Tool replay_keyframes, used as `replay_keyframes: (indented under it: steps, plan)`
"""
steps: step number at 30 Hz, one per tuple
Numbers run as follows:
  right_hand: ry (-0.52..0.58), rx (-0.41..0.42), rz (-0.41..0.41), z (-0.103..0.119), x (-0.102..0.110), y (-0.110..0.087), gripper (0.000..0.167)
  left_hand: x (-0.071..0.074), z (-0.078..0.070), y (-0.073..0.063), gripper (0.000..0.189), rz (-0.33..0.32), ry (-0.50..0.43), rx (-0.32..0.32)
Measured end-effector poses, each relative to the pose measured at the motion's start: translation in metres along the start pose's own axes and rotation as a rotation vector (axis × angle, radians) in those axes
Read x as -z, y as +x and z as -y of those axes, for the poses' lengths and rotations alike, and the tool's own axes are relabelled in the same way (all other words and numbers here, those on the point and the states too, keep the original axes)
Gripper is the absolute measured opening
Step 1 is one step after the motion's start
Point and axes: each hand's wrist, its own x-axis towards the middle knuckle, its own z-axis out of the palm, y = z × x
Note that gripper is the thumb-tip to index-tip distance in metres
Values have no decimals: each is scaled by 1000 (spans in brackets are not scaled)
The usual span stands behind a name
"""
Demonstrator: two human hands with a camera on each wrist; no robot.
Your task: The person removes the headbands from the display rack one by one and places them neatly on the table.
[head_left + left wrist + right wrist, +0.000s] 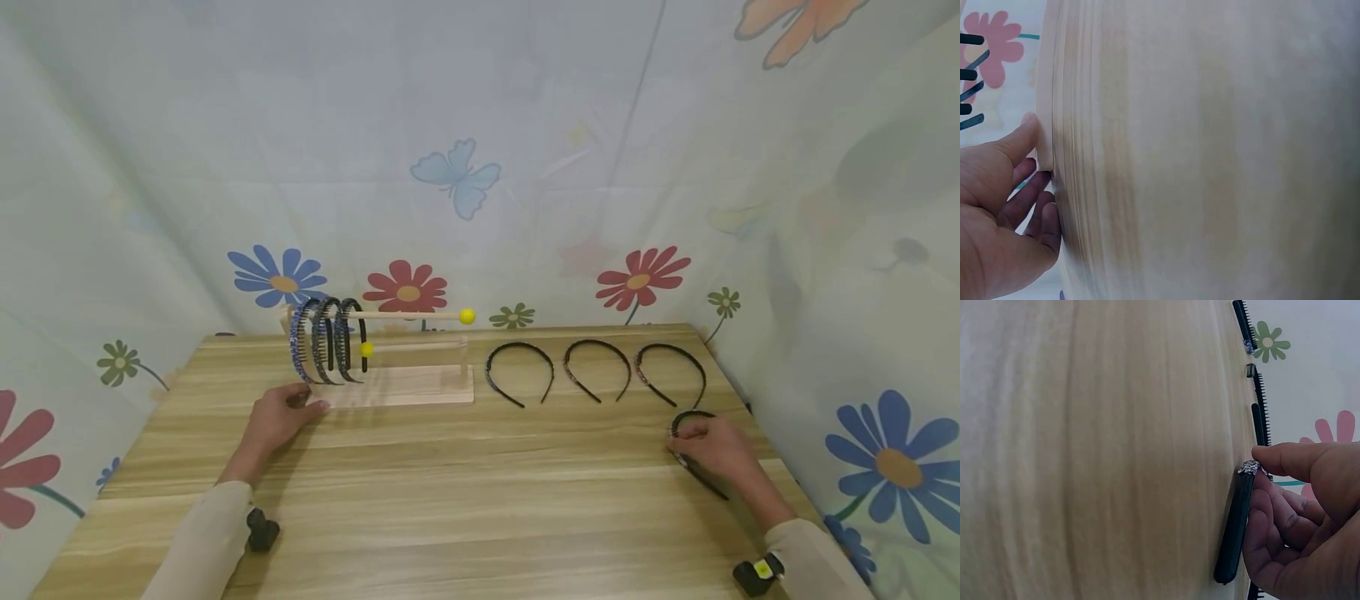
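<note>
While the left hand (279, 421), half curled, grips the rack (397, 389) at one corner, the right hand (716, 450) pinches the nearest headband (702, 478) on the worktop (450, 500), seemingly picking it up; that calls for a clean lift.

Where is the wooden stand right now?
In the head view, the wooden stand is left of centre, toward the back of the table. The left hand holds its near left corner, and three headbands hang at its left end.
</note>
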Motion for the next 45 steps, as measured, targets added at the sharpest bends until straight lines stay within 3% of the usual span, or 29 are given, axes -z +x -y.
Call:
replay_keyframes:
  steps: [10, 19, 24, 34, 45]
  plan:
    - [41, 6, 5, 2, 1, -4, 43, 0, 2, 1, 68, -2, 2, -4]
    - [51, 34, -24, 21, 21, -4, 53, 0, 3, 0, 69, 2, 7, 4]
    - [90, 112, -106, 42, 23, -1, 54, -1, 6, 0, 69, -7, 8, -7]
    - [235, 362, -295, 91, 8, 11, 33, -1, 7, 2, 67, -14, 3, -21]
    - [395, 476, -251, 154, -17, 22, 34, -1, 5, 3, 69, -6, -3, -1]
